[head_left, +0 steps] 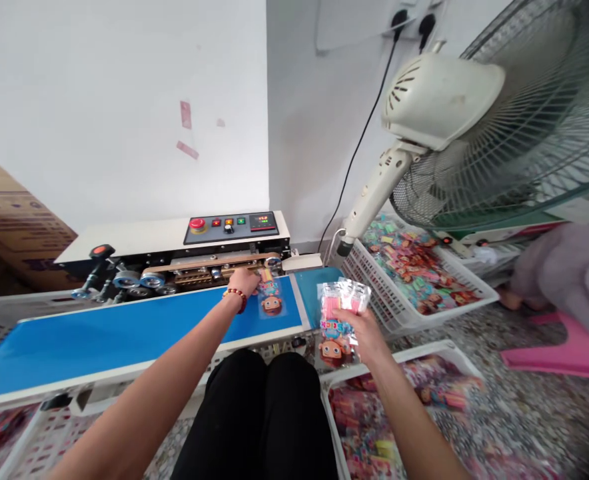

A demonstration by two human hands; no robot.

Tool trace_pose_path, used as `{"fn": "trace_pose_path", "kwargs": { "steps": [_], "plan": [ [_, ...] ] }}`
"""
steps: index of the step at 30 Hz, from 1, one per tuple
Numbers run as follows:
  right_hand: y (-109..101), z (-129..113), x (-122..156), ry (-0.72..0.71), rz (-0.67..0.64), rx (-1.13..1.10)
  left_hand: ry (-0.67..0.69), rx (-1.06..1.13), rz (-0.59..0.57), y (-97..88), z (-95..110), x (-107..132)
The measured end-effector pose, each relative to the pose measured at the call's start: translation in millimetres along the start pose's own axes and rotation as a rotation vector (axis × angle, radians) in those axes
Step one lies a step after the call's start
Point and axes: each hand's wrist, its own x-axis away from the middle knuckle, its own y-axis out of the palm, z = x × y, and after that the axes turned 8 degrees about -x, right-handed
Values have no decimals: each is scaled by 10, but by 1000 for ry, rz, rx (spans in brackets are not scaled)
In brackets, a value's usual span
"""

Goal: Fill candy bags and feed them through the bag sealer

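My left hand (244,283), with a beaded bracelet at the wrist, has its fingers closed at the upper left edge of a clear candy packet (271,304). That packet lies at the right end of the blue conveyor belt (139,333), its top toward the rollers of a band sealing machine (124,230). In my right hand (364,333) is a small stack of similar packets (332,327), held upright right of the belt's end. Pink sticks and a printed cartoon face show through the front one. My left fingertips are partly hidden.
Baskets of packets stand at the right (424,310) and by my right knee (327,387). A large fan (439,100) leans over the right side. Beyond it are a pink stool (564,347) and a person's grey clothing (569,267). Cardboard boxes (14,220) are at far left.
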Motion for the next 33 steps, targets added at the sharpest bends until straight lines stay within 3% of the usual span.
{"fn": "trace_pose_path", "kwargs": {
  "steps": [2,4,7,8,9,12,13,15,19,26,29,33],
  "plan": [
    [92,22,-69,-9,-1,-3,7,-56,21,-162,-190,95],
    [216,41,-158,-2,-34,-11,25,-129,116,-284,-372,245],
    [410,74,-318,22,-81,-20,73,-237,490,-285,-495,511],
    [468,87,-372,27,-90,-16,125,-235,522,-228,-471,590],
    [519,102,-423,24,-99,-10,193,-212,474,-148,-411,654],
    [629,140,-552,-11,-116,22,372,-27,74,145,-85,722],
    [650,147,-584,-21,-116,36,382,65,-32,233,37,703],
    [666,146,-630,-30,-114,65,319,231,-133,364,239,623],
    [605,80,-672,-19,-109,81,143,315,-136,440,381,409],
    [415,-44,-656,-7,-31,92,80,173,-88,318,318,131],
    [455,-40,-622,23,-62,94,64,97,-48,149,188,105],
    [611,32,-629,42,-134,16,55,-19,23,-136,-151,257]
  ]
}}
